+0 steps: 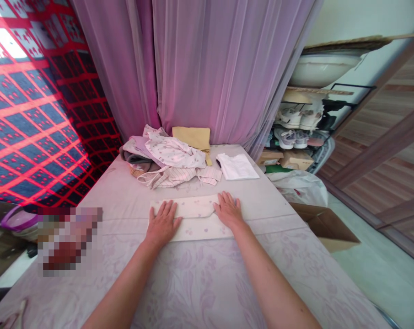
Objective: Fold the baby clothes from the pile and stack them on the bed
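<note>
A cream garment [196,221] with small pastel prints lies in front of me, its far part folded over into a long flat strip. My left hand [163,223] rests flat on its left end, fingers spread. On the right end lies my right hand [227,209], palm down with the fingers stretched out. Neither hand grips the cloth. Beyond them is a loose heap of clothes, with a white printed garment [175,148] on top and a striped one [172,177] at its near side. A folded white cloth [238,166] lies to the right of the heap.
A yellow folded cloth [191,138] sits behind the heap, against the purple curtain [223,68]. The patterned sheet [207,283] covers the surface. To the right are an open cardboard box [330,226] on the floor and a rack with shoes [294,119]. Something pixelated [69,242] lies left.
</note>
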Demonstrator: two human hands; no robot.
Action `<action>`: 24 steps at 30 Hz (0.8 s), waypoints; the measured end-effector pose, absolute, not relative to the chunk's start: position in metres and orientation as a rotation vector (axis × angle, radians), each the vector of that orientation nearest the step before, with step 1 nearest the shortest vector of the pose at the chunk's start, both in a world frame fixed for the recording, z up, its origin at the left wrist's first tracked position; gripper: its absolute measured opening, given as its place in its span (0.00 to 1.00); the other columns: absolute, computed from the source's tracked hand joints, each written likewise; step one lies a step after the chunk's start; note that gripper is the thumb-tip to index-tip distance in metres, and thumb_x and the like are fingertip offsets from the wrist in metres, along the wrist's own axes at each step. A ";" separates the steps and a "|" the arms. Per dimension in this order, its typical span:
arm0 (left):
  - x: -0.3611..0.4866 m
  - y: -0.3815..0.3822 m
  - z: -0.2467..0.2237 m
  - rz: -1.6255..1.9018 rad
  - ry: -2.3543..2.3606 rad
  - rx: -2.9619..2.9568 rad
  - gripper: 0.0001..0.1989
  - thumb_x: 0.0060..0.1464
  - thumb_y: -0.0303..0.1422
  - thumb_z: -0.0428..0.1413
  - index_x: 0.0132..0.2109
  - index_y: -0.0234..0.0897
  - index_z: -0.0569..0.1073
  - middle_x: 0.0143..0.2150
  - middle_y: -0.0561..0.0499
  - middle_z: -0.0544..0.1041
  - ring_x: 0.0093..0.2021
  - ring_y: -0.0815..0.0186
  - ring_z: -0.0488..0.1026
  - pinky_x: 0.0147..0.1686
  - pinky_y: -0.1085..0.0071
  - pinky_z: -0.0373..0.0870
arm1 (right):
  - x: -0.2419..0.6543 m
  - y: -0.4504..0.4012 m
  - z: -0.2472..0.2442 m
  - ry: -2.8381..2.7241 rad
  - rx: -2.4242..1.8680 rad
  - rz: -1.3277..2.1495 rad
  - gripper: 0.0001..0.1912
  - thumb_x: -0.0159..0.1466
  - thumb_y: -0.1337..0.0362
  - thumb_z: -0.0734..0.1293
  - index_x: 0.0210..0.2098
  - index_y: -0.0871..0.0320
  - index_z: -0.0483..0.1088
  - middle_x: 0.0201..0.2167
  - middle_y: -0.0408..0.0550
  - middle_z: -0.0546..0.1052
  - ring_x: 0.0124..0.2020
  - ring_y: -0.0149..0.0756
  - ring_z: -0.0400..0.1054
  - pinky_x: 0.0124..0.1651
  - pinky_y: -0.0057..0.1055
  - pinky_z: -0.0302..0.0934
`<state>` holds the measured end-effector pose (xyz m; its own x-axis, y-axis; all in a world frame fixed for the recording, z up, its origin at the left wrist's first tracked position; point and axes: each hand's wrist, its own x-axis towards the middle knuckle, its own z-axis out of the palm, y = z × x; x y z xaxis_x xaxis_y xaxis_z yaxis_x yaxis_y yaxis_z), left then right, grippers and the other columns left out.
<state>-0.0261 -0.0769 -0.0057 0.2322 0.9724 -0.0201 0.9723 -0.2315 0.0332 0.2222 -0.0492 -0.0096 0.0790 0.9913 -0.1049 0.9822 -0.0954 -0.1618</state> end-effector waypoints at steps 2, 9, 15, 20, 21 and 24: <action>-0.026 -0.077 -0.005 0.006 1.923 2.437 0.28 0.63 0.44 0.39 0.66 0.39 0.54 0.69 0.47 0.52 0.68 0.55 0.48 0.62 0.43 0.42 | 0.229 -0.049 -0.016 -2.031 -2.328 0.285 0.30 0.68 0.54 0.47 0.66 0.59 0.48 0.69 0.51 0.46 0.68 0.40 0.37 0.65 0.52 0.33; -0.026 -0.078 -0.004 0.036 1.913 2.414 0.28 0.63 0.44 0.40 0.66 0.40 0.55 0.69 0.47 0.52 0.68 0.54 0.48 0.62 0.43 0.41 | 0.231 -0.048 -0.015 -1.935 -2.383 0.245 0.29 0.68 0.54 0.46 0.65 0.60 0.51 0.68 0.53 0.49 0.67 0.40 0.40 0.64 0.55 0.35; -0.027 -0.078 -0.008 0.110 1.896 2.381 0.28 0.62 0.44 0.41 0.66 0.40 0.55 0.68 0.48 0.52 0.68 0.54 0.47 0.62 0.42 0.41 | 0.228 -0.046 -0.012 -1.932 -2.387 0.180 0.27 0.69 0.55 0.47 0.63 0.57 0.55 0.65 0.54 0.56 0.66 0.43 0.45 0.63 0.58 0.38; -0.028 -0.078 -0.011 0.157 1.889 2.362 0.28 0.62 0.45 0.41 0.66 0.40 0.56 0.68 0.48 0.53 0.68 0.53 0.47 0.62 0.42 0.39 | 0.228 -0.046 -0.010 -1.893 -2.388 0.206 0.27 0.69 0.55 0.46 0.63 0.57 0.56 0.65 0.54 0.55 0.65 0.44 0.46 0.61 0.60 0.41; -0.028 -0.078 -0.011 0.160 1.885 2.360 0.28 0.62 0.45 0.41 0.66 0.40 0.56 0.68 0.48 0.53 0.68 0.53 0.47 0.62 0.41 0.39 | 0.226 -0.047 -0.009 -1.882 -2.389 0.196 0.27 0.69 0.55 0.46 0.63 0.57 0.55 0.66 0.54 0.55 0.66 0.44 0.46 0.61 0.60 0.41; -0.028 -0.079 -0.010 0.158 1.872 2.356 0.28 0.62 0.45 0.41 0.66 0.40 0.56 0.68 0.48 0.53 0.68 0.53 0.47 0.62 0.41 0.38 | 0.217 -0.053 -0.006 -1.908 -2.334 0.094 0.28 0.68 0.55 0.47 0.64 0.58 0.54 0.67 0.54 0.53 0.67 0.46 0.43 0.62 0.60 0.39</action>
